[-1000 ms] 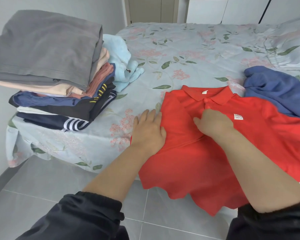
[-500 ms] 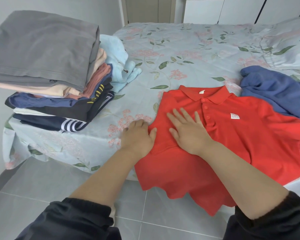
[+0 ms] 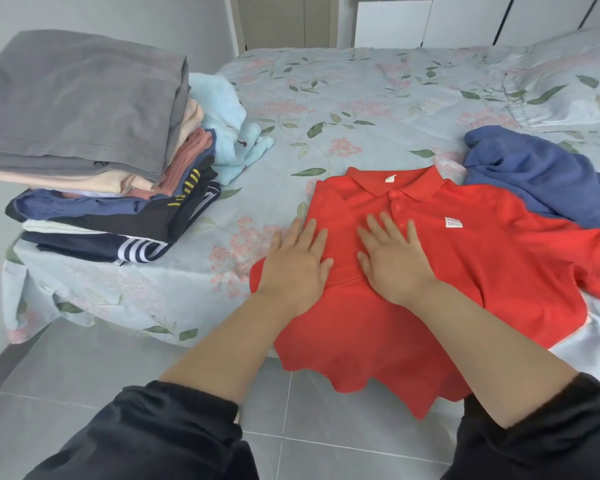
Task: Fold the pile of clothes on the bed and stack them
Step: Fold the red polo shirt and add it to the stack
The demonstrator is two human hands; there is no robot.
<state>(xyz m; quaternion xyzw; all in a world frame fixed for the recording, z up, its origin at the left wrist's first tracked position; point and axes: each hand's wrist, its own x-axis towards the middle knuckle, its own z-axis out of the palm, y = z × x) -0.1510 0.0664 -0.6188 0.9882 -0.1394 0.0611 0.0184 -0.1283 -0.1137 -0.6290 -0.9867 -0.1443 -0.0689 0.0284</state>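
A red polo shirt [image 3: 482, 265] lies face up on the bed, collar away from me, its hem hanging over the bed's near edge. Its left side is folded in over the chest. My left hand [image 3: 297, 263] lies flat on that folded edge, fingers straight. Beside it, my right hand [image 3: 392, 259] presses flat on the chest, fingers spread. A tall stack of folded clothes [image 3: 94, 150], grey piece on top, stands at the bed's left corner. A crumpled blue garment [image 3: 541, 174] lies at the right, touching the red shirt's shoulder.
A light blue fluffy item [image 3: 229, 129] sits behind the stack. The floral bedsheet [image 3: 361, 109] stretches far back, with a pillow [image 3: 565, 88] at the far right. Grey tiled floor [image 3: 84, 368] lies below the bed's edge. White cabinets stand behind the bed.
My right hand went from curled on the shirt's chest to flat with spread fingers, sliding left. My left hand stayed on the folded edge, shifting slightly.
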